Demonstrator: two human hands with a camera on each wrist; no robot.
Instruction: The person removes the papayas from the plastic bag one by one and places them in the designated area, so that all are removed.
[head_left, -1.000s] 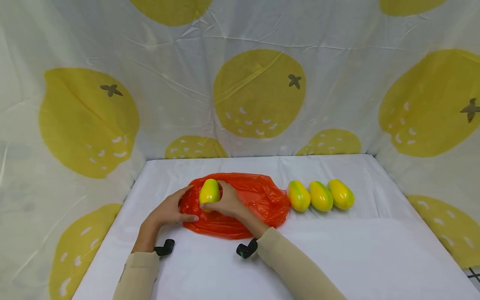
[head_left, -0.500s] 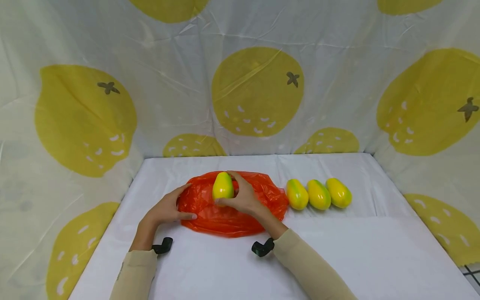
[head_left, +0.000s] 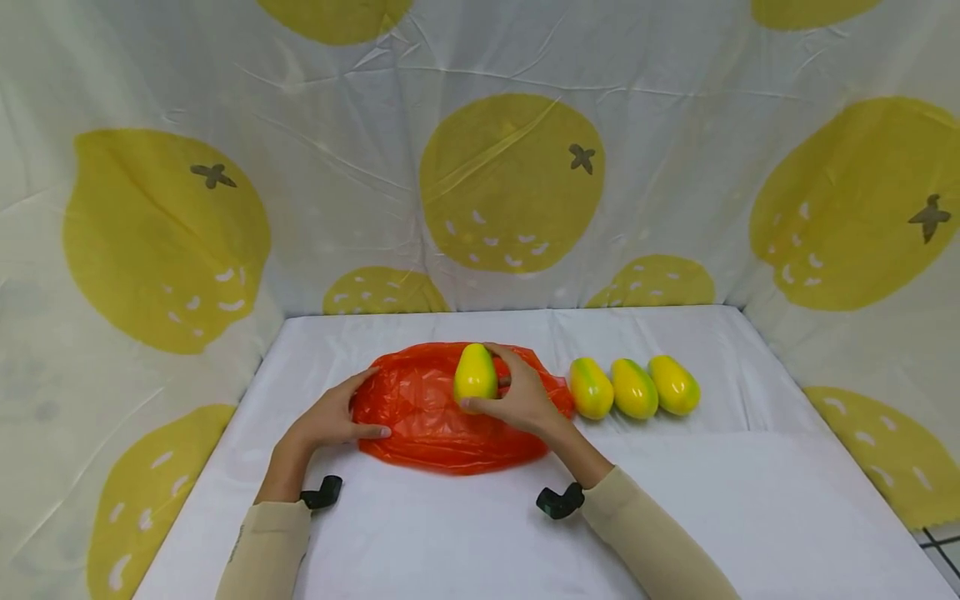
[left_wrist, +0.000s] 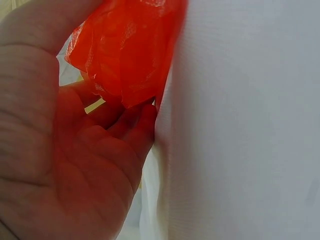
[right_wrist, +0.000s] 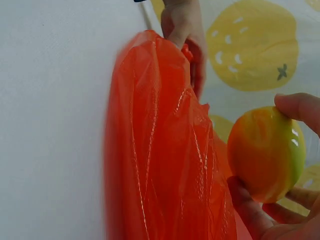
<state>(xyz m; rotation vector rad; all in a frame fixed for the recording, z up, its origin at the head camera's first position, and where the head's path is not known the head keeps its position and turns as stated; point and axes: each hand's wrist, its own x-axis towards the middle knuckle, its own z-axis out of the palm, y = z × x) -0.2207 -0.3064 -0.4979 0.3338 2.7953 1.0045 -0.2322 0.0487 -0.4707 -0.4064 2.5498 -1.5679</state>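
A glossy yellow-green mango (head_left: 475, 372) is held in my right hand (head_left: 527, 402), over the middle of a red plastic bag (head_left: 420, 408). In the right wrist view the thumb and fingertips pinch the mango (right_wrist: 265, 155) from opposite sides, beside the crumpled bag (right_wrist: 160, 135). At the bag's left end is my left hand (head_left: 330, 417), thumb in front and fingers behind. Seen in the left wrist view, the left hand's curled fingers (left_wrist: 100, 140) reach round the end of the bag (left_wrist: 130, 50); part of its grip is hidden by the plastic.
Three more mangoes lie in a row just right of the bag: one (head_left: 591, 388) nearest it, one (head_left: 633, 389) in the middle, one (head_left: 674, 385) farthest. A white cloth (head_left: 450, 533) covers the table. Lemon-print curtains (head_left: 510, 183) enclose the back and sides.
My right hand has carried the mango rightward from the bag's left end to over its middle. The left hand keeps its place on the bag, and the three mangoes lie as before.
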